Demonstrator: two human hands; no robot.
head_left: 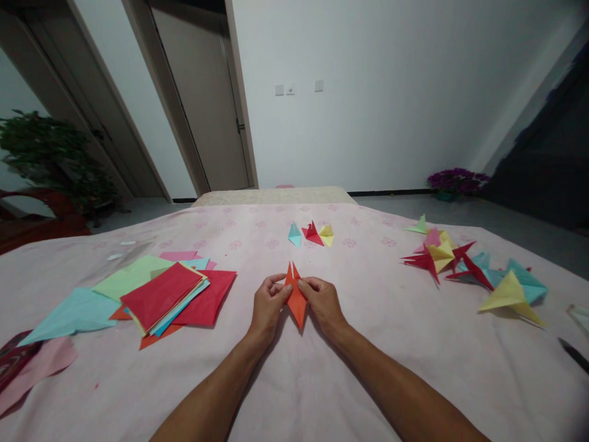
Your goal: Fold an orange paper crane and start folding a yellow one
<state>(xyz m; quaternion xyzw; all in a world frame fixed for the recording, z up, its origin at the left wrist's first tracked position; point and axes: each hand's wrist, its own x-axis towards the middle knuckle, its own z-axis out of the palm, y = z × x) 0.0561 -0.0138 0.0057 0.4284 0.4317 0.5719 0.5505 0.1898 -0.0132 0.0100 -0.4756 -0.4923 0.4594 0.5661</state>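
Note:
An orange folded paper, shaped like a narrow kite with two thin points at its far end, is held between both hands at the middle of the table. My left hand pinches its left edge, thumb on top. On the other edge, my right hand grips it the same way, its thumb near the centre. The fingers under the paper are hidden. Beyond the hands stand three small folded pieces: a light blue one, a red paper crane and a yellow one.
A pile of coloured paper sheets lies on the left. Several folded paper cranes are heaped on the right, with a dark pointed object at the right edge. A pink patterned cloth covers the table.

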